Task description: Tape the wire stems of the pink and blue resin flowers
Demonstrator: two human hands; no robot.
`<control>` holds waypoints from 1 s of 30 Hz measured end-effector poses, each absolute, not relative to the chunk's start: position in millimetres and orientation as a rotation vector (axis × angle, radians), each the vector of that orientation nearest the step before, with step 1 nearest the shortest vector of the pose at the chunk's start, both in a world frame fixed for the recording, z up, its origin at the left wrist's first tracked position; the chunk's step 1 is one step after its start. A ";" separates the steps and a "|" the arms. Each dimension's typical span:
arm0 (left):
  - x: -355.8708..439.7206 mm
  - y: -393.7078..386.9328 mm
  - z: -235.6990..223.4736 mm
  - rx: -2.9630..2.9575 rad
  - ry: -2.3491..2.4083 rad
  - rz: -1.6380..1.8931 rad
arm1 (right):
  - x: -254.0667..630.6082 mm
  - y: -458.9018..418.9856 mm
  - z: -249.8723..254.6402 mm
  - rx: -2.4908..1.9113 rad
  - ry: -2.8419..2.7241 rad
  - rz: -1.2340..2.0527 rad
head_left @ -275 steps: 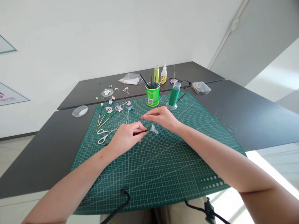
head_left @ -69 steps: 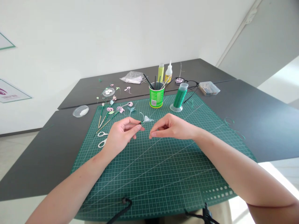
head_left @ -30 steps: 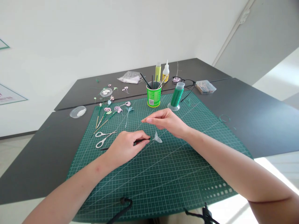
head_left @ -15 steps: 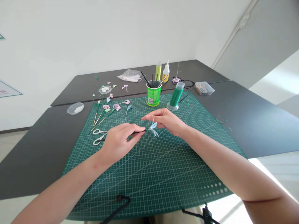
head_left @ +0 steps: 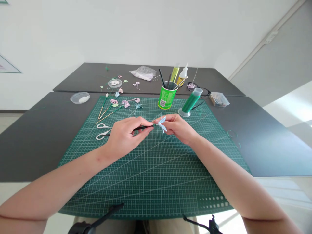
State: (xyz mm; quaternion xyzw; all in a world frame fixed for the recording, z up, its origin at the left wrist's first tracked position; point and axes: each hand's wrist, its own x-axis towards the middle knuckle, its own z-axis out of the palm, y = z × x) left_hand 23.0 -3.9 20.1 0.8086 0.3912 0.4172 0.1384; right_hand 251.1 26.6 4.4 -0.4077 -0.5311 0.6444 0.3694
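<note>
And here is the left hand (head_left: 128, 131), thumb and forefinger clamped together on a slim dark stick (head_left: 142, 128), the stick lying nearly level just above the cutting mat (head_left: 146, 182). Out past those fingertips comes a band of green (head_left: 154, 125), and right at the tip a pale blue flower (head_left: 162, 123), petals splayed, set between the two hands. In from the other side, the right hand (head_left: 179, 126): fingers curled, tips drawn in close behind the petals. Are they pinching anything, or even touching the flower? Cannot tell; the petals partly cover them. Beside the left hand, scissors (head_left: 102, 126) with white handles lie partly hidden by it. Beyond the hands, the green thread spool (head_left: 192, 101) leans to the right, near the green cup (head_left: 167, 96) of sticks, with pink blooms (head_left: 113, 102) over on the left.
</note>
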 end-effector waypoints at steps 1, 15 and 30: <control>23.3 -3.7 20.3 2.320 1.129 1.213 | 250.7 26.6 4.1 -1.043 -1.366 1.657; 24.4 0.0 23.6 2.164 1.205 1.197 | 250.5 22.7 7.0 -1.019 -1.154 1.601; 24.5 8.8 32.2 1.869 1.217 1.154 | 250.6 -109.6 33.0 -0.868 -1.792 0.216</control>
